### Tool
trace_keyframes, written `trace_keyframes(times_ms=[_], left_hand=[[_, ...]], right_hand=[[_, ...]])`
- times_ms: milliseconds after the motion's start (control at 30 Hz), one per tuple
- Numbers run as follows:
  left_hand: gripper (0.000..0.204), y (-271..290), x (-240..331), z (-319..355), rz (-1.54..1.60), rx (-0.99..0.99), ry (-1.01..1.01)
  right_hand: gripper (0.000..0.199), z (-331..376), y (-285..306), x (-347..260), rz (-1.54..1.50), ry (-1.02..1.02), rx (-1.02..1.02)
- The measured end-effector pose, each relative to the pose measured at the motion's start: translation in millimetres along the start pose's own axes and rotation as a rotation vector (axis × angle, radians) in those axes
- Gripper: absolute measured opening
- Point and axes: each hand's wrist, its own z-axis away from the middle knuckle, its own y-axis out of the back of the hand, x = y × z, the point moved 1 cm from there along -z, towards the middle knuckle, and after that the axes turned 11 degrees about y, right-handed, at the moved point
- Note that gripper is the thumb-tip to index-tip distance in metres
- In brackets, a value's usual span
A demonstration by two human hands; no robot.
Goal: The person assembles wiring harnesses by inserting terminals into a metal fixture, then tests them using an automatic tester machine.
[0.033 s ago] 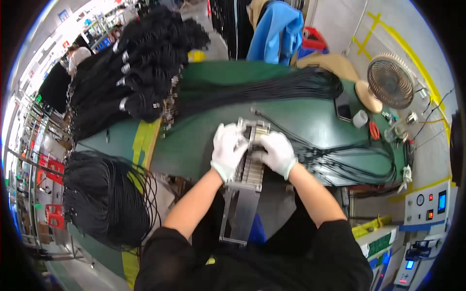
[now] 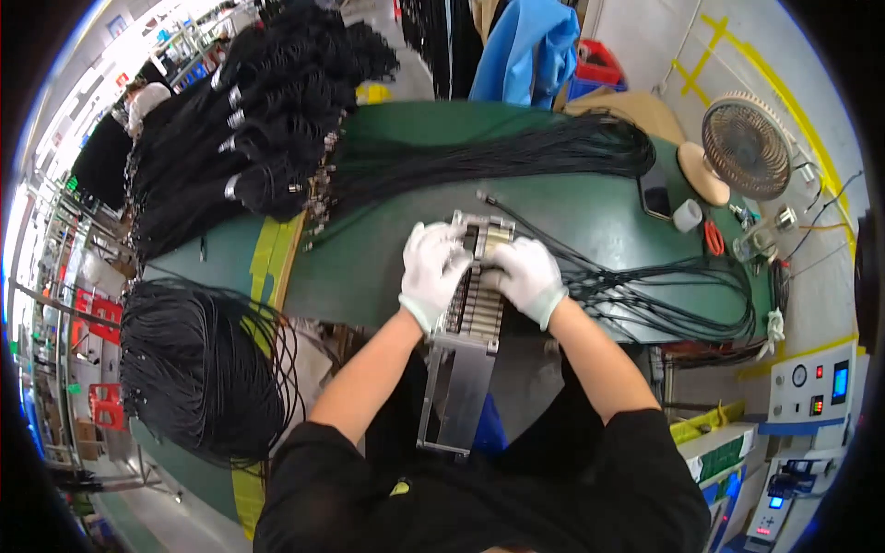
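A long metal fixture (image 2: 466,387) reaches from the green table over its front edge toward my lap. Side by side in its upper part lies a row of pale metal cylinders (image 2: 481,318). My left hand (image 2: 431,273), in a white glove, bends its fingers over the fixture's left side near the far end. Opposite it, my white-gloved right hand (image 2: 525,280) has its fingers curled inward over the cylinders. The fingertips of both hands almost meet, and whatever they pinch is hidden. A black cable with a metal connector (image 2: 489,199) lies just beyond the fixture.
Looped black cables (image 2: 636,290) lie to the right, and a long cable bundle (image 2: 516,158) crosses the back. Large cable heaps (image 2: 267,120) fill the left. A phone (image 2: 655,198), tape roll (image 2: 687,216), red-handled tool (image 2: 713,238) and fan (image 2: 745,147) stand at the right.
The whole view has shifted slightly, with the table's far edge higher in the picture. Both hands stay at the fixture in nearly the same pose.
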Motion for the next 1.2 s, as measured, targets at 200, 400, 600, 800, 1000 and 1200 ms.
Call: trace_keyframes(times_ms=[200,400,600,800,1000,1200], left_hand=[[0.017,10.3,-0.6,-0.6,-0.059,0.133,0.159],[0.019,1.3,-2.8,3.4,-0.101,0.108,0.375],[0.021,0.6,-8.1,4.3,-0.166,0.027,0.307],[0.023,0.8,-7.0,5.1,-0.200,-0.009,0.303],[0.022,1.3,-9.6,2.1,-0.156,-0.057,0.326],[0.026,-8.2,1.7,-2.0,-0.269,-0.042,0.019]], right_hand=[[0.012,7.5,30.4,29.1,-0.165,-0.069,0.125],[0.014,8.6,21.7,28.4,-0.007,-0.076,0.033],[0.016,9.5,22.3,43.0,0.027,-0.104,-0.019],[0.014,9.7,18.7,49.6,0.116,-0.072,-0.044],[0.012,7.9,17.9,51.9,0.217,0.004,-0.007],[0.012,8.6,16.0,51.9,0.177,-0.011,0.006]])
